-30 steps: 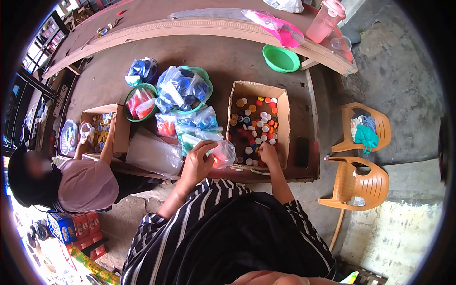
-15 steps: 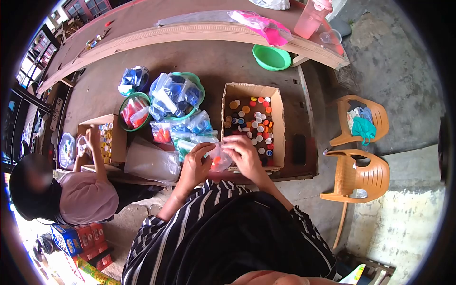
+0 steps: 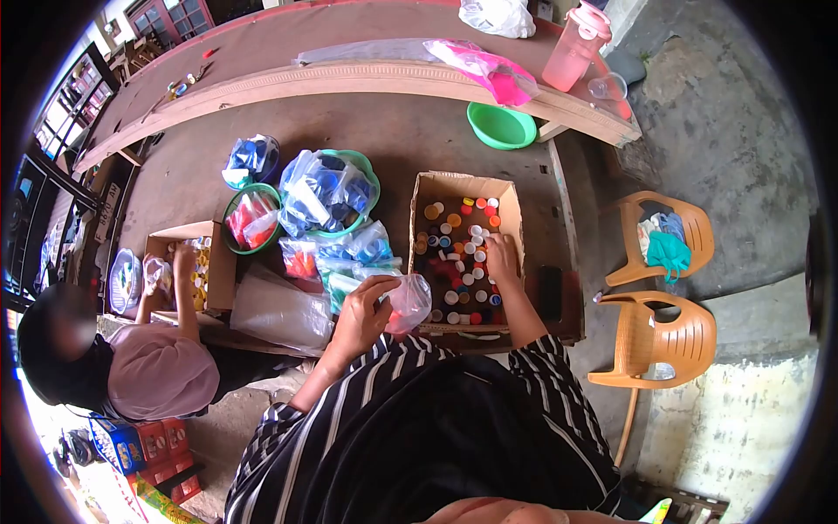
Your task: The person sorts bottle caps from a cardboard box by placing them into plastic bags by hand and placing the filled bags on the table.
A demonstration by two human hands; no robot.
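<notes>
In my left hand point(image 3: 360, 316) is a clear plastic bag point(image 3: 412, 301) with red-orange bottle caps at its bottom; the fingers pinch its edge. My right hand point(image 3: 502, 260) is inside an open cardboard box point(image 3: 463, 185), at the right part of the loose caps. Its fingers are drawn together, and what they grip is hidden. White, orange, red, yellow and dark bottle caps point(image 3: 454, 249) lie scattered over the box floor. Left of the box, filled bags point(image 3: 358, 253) of blue, green and red caps lie in a pile, close to my left hand.
A green basin point(image 3: 371, 179) holds bags of blue caps; a smaller one point(image 3: 234, 236) holds red. Flat empty bags point(image 3: 284, 307) lie at the table edge. At left, a co-worker point(image 3: 161, 367) reaches into another box point(image 3: 218, 262). Plastic chairs point(image 3: 690, 349) stand at right.
My right hand has left the bag and moved right into the cardboard box. My left hand keeps the bag, which now hangs from it alone. The view has shifted slightly.
</notes>
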